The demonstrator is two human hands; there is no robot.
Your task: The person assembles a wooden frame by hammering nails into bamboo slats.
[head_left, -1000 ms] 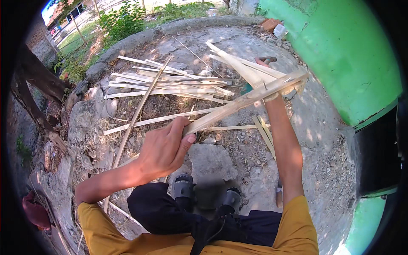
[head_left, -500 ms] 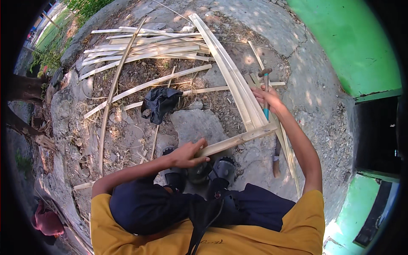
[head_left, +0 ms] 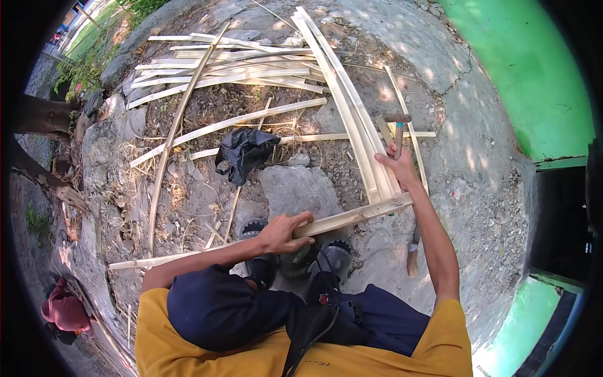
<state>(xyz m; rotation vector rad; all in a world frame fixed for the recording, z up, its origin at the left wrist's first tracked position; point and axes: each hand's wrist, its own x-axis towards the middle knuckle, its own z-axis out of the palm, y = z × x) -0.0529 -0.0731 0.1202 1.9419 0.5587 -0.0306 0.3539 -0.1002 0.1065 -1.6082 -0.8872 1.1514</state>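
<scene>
My left hand (head_left: 282, 234) is closed around a long pale bamboo strip (head_left: 352, 219), which lies crosswise in front of me. Several bamboo slats (head_left: 344, 100) fan out away from me, their near ends meeting this strip. In my right hand (head_left: 398, 167) is a hammer (head_left: 398, 131) with a dark head and a partly teal handle, its head pointing away from me. The fingers and thumb of that hand are beside the right edge of the slats; whether they also press on them I cannot tell.
More bamboo slats (head_left: 232, 72) lie piled at the far left. A black plastic bag (head_left: 245, 152) rests on the rubble. By my right forearm lies a wooden-handled tool (head_left: 412, 261). A green wall (head_left: 521, 69) stands at right; a person in maroon (head_left: 66, 311) is at lower left.
My right hand has come closer to the slats and slightly toward me, with the hammer in it. My left hand stays on the strip. The whole view has shifted slightly.
</scene>
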